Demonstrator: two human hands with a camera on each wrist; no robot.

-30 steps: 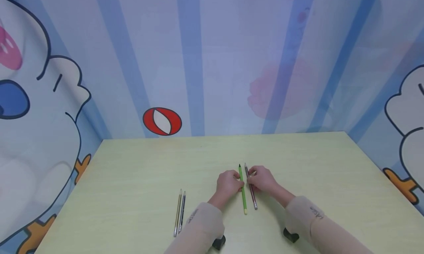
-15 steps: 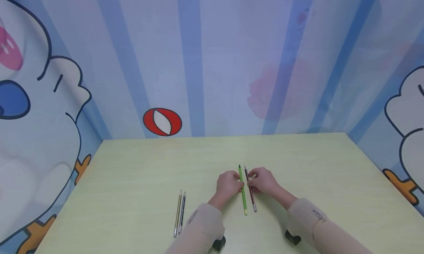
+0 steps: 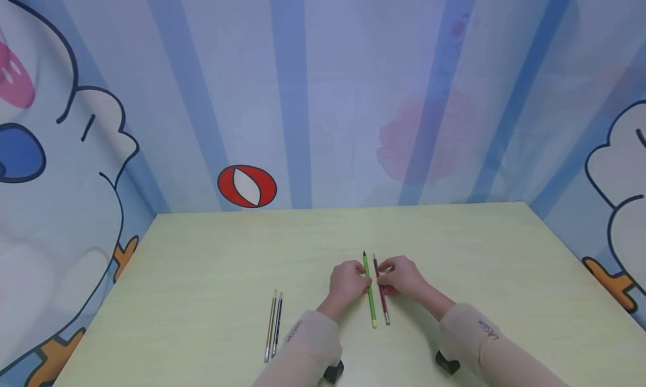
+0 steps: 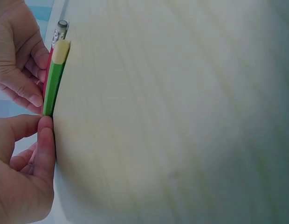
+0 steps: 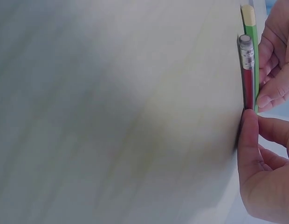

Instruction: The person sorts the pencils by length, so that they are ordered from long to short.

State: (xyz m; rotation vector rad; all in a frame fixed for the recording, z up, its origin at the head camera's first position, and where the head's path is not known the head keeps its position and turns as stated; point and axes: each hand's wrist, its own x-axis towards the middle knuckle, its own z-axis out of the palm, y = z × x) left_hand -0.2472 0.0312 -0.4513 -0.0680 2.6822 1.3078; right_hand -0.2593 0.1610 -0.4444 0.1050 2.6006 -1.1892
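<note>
In the head view a green pencil [image 3: 372, 303] and a dark red pencil [image 3: 383, 300] lie side by side with a narrow gap, dark tips pointing away. The left hand [image 3: 347, 280] pinches the green one from its left side. From the other side the right hand [image 3: 402, 276] pinches the red one. The left wrist view shows the left hand's thumb and finger on the green pencil [image 4: 53, 81], whose end is pale yellow. In the right wrist view the red pencil [image 5: 248, 86] has a metal band and an eraser, with fingertips [image 5: 250, 119] against it.
Two more pencils, one gold-coloured [image 3: 270, 325] and one dark [image 3: 277, 324], lie close together left of the left sleeve. Black devices [image 3: 447, 363] show under both sleeves. A printed cloth backdrop [image 3: 333, 95] rises behind the pale table [image 3: 202, 263].
The right hand and the red pencil have shifted slightly toward the person, and the red pencil's lower end has swung a little left, nearer the green one. The left hand has stayed put.
</note>
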